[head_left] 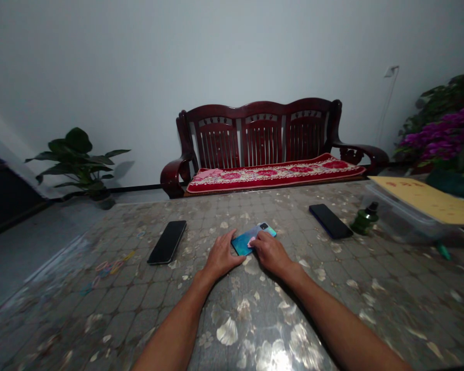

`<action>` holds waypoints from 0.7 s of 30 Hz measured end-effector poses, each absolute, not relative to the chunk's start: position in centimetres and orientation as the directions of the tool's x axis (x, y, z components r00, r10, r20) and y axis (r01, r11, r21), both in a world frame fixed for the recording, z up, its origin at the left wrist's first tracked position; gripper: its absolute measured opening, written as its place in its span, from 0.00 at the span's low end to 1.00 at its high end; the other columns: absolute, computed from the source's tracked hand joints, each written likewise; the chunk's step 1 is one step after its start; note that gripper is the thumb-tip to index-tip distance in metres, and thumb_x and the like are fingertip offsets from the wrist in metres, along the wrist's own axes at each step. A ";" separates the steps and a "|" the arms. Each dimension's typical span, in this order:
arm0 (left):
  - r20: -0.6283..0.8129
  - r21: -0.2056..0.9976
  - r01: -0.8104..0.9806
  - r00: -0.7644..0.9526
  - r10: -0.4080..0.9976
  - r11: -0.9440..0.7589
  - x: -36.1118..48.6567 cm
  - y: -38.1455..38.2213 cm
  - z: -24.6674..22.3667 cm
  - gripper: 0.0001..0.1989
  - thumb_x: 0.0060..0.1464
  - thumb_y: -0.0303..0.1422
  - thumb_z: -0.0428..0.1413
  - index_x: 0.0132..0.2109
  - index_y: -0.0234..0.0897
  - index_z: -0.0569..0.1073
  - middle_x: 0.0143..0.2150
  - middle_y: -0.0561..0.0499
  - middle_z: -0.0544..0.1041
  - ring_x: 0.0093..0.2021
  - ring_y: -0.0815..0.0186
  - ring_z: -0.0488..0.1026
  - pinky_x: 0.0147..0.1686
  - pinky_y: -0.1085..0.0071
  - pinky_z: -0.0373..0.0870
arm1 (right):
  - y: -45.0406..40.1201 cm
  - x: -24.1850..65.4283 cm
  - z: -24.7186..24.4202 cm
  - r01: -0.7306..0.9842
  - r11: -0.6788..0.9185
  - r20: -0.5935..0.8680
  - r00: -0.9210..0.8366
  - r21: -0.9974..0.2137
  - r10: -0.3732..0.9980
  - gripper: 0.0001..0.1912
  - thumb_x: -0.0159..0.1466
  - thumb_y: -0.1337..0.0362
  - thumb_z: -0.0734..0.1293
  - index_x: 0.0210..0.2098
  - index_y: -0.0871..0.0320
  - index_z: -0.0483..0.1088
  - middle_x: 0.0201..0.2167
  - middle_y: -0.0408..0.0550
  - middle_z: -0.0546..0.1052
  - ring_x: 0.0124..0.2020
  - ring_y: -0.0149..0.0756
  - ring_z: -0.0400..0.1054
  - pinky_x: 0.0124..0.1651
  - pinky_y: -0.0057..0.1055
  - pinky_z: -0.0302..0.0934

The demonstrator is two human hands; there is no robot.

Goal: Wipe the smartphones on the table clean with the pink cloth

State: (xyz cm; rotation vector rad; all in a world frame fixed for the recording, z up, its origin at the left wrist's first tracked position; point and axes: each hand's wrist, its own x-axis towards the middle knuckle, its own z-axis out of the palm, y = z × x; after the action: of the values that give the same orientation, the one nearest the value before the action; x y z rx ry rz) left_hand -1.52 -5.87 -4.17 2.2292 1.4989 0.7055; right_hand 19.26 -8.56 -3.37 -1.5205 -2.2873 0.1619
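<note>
A blue smartphone [242,242] lies on the table with its back and camera block facing up. My left hand [221,256] grips the phone's left end, thumb along the near edge and fingers at the far edge. Pinched in my right hand [271,252] is a small pink cloth-like piece [251,241], pressed against the phone's back. Most of that piece is hidden under my fingers, so its exact kind is unclear.
Dark phones lie at the left [167,242] and right [330,221]. Beside the right one stand a green bottle [365,219] and a clear plastic box [400,219] under yellow paper [429,198]. Colourful bands [110,267] lie left. Beyond the patterned table [201,330] is a wooden bench [261,134].
</note>
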 end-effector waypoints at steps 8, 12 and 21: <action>0.201 0.546 0.747 0.323 0.925 -0.380 -1.6 -5.8 -4.3 0.42 0.44 0.35 0.68 0.66 0.39 0.66 0.60 0.42 0.75 0.60 0.48 0.71 0.61 0.54 0.67 | -7.0 21.9 -2.3 0.955 0.111 0.197 -0.057 -0.275 0.979 0.16 0.73 0.66 0.60 0.48 0.57 0.79 0.44 0.56 0.75 0.48 0.42 0.66 0.48 0.31 0.56; 0.189 0.544 0.750 0.328 0.925 -0.377 -1.6 -5.8 -4.2 0.42 0.44 0.35 0.68 0.66 0.37 0.65 0.61 0.41 0.74 0.61 0.48 0.70 0.61 0.54 0.67 | -7.4 21.0 -2.5 0.942 0.204 0.215 -0.148 -0.266 0.965 0.16 0.72 0.69 0.60 0.49 0.56 0.78 0.46 0.54 0.75 0.49 0.41 0.66 0.49 0.30 0.56; 0.207 0.555 0.739 0.323 0.924 -0.382 -1.5 -5.7 -4.5 0.41 0.43 0.33 0.68 0.65 0.39 0.66 0.60 0.42 0.75 0.60 0.48 0.71 0.61 0.54 0.67 | -6.8 22.2 -2.9 0.958 0.117 0.252 -0.050 -0.260 0.966 0.15 0.72 0.67 0.60 0.48 0.53 0.79 0.44 0.54 0.75 0.48 0.42 0.66 0.47 0.31 0.56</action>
State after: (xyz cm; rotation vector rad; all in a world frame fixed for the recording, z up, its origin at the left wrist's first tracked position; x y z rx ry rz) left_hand -1.51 -5.69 -4.45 2.2350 1.4797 0.7099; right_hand 22.19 -6.81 -2.88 -1.8729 -2.0429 0.0308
